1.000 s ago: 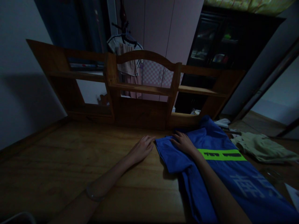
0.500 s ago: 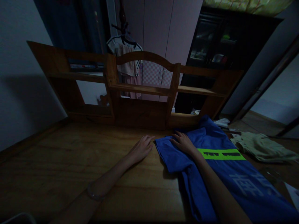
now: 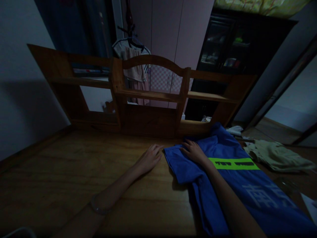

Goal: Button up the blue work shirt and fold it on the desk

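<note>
A blue garment [image 3: 237, 195] with a bright green-yellow stripe [image 3: 232, 164] and pale printed characters lies over the right side of the wooden tabletop [image 3: 74, 168]. On its upper left part, near a sleeve-like flap, rests my right hand [image 3: 194, 152], palm down and fingers spread, not gripping the cloth. My left hand [image 3: 150, 158] lies on the bare wood just left of the garment's edge. Its fingers are stretched out and hold nothing. A thin bracelet [image 3: 97, 206] circles my left forearm.
A wooden shelf unit [image 3: 148, 96] runs along the table's far edge, with a wall [image 3: 24, 99] at the left. Pale green cloth [image 3: 274, 155] lies to the right, beside a clear glass object [image 3: 284, 185]. Clothes [image 3: 135, 61] hang on a stand behind.
</note>
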`<state>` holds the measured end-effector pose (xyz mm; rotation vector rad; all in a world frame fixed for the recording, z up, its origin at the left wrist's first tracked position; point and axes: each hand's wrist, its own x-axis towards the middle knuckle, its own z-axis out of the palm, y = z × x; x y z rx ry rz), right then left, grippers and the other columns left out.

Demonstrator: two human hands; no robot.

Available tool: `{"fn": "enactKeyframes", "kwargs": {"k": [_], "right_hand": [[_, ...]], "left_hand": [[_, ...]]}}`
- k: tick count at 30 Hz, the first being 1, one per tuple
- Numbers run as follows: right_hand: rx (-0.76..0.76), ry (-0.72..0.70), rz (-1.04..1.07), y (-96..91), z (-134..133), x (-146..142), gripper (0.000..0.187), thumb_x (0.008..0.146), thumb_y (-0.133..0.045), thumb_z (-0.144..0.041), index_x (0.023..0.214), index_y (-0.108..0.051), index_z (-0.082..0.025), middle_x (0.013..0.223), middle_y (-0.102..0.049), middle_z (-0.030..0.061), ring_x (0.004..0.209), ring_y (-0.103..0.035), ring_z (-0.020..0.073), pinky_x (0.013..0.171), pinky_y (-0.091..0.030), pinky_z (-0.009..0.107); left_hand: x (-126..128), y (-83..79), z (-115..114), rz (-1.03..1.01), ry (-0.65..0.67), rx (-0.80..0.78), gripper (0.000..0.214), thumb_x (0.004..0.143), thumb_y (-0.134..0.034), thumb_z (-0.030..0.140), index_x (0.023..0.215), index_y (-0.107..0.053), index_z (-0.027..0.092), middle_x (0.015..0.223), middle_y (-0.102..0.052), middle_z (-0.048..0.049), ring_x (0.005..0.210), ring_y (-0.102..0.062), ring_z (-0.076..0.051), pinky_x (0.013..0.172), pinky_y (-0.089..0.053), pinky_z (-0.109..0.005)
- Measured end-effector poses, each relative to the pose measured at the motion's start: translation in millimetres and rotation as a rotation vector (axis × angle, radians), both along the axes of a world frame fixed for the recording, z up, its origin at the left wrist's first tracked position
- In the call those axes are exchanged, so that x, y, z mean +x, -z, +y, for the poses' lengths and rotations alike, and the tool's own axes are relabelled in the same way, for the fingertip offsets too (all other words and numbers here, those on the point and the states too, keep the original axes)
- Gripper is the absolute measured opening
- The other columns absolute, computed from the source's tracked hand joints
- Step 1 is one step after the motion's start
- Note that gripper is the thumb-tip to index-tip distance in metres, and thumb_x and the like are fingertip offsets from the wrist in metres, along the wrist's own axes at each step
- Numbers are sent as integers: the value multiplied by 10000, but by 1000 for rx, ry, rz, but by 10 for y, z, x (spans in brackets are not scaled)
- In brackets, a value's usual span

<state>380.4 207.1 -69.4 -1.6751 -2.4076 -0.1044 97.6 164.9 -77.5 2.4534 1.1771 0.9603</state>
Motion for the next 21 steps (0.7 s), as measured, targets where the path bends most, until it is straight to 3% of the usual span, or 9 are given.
{"fn": "enactKeyframes", "kwargs": {"k": [21], "right_hand": [[2,-8,-16,-3,-1,2,520,931,-335,-547,1282,-538,-221,1403,-415,132,1264,-411,270,1046,-302,399]], "left_hand": [[7,-25,-19,4,-6,-24,400,921,-418,251,1318,-450,216,1163,-520,-88,1111,-499,-202,998,-413,-379]]}}
